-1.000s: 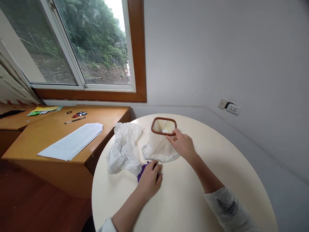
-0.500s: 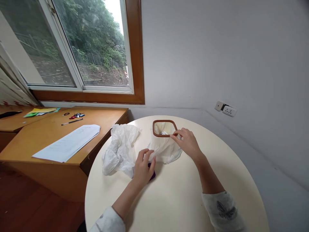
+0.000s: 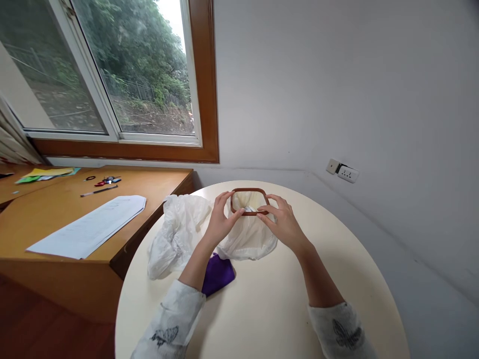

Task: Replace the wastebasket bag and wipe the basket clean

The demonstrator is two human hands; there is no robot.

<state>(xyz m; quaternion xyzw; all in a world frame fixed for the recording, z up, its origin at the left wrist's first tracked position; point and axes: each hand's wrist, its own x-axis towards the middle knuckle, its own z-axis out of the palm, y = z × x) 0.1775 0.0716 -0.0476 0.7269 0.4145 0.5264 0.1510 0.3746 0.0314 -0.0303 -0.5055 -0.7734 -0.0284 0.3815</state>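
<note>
A small trash bin's brown rim [image 3: 250, 189] stands near the far edge of the round table, with a white plastic liner [image 3: 249, 242] hanging out below it. Something white lies inside the bin. My left hand [image 3: 220, 219] grips the rim's left side, thumb at the front corner. On the opposite side, my right hand [image 3: 284, 222] pinches the rim with thumb and fingers. A crumpled white plastic bag [image 3: 175, 234] lies left of the bin. Partly under my left forearm is a flat purple pouch or cloth [image 3: 219, 274].
The pale round table [image 3: 280, 309] fills the middle. To its left stands a wooden desk [image 3: 168, 177] with paper sheets [image 3: 93, 224], a pen [image 3: 99, 191] and a cluster of small items [image 3: 108, 181]. A wall socket [image 3: 348, 173] is at the right.
My left hand has moved from above the purple item up to the rim and taken hold of its left side. My right hand stays at the rim's right. More of the purple item shows.
</note>
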